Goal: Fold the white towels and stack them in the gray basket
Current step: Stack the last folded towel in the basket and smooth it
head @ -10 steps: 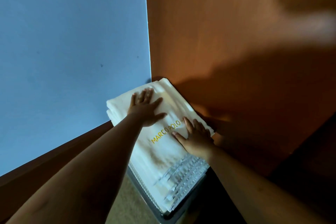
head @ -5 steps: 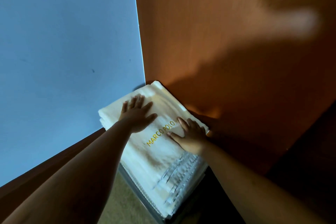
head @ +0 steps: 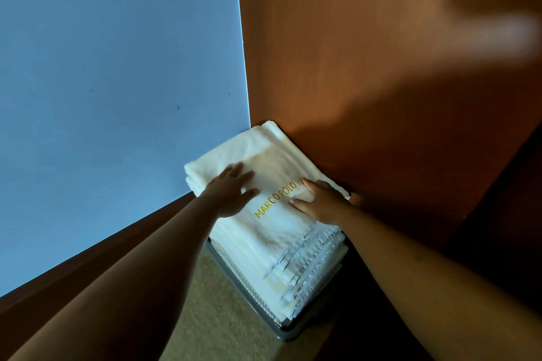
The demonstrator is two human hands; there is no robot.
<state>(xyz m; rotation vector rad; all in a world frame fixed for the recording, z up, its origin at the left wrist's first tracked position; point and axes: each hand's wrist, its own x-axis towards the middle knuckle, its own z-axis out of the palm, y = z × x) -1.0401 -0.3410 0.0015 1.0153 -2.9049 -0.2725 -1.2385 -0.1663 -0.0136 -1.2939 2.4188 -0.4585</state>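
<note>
A stack of folded white towels [head: 272, 240] fills the gray basket [head: 281, 331], of which only the near rim shows. The top towel carries gold lettering "MARCO POLO". My left hand [head: 231, 192] lies flat on the top towel's left part, fingers spread and straight. My right hand [head: 322, 201] presses flat on its right part, over the end of the lettering, near the towel's right edge.
The basket stands on beige carpet [head: 223, 316] in a corner between a pale blue wall [head: 117, 82] on the left and a brown wooden panel [head: 366, 67] on the right. A dark skirting board [head: 102, 252] runs along the blue wall's foot.
Both hands have stayed flat on the top towel. My left hand has slid slightly toward me along the towel; the view has shifted a little.
</note>
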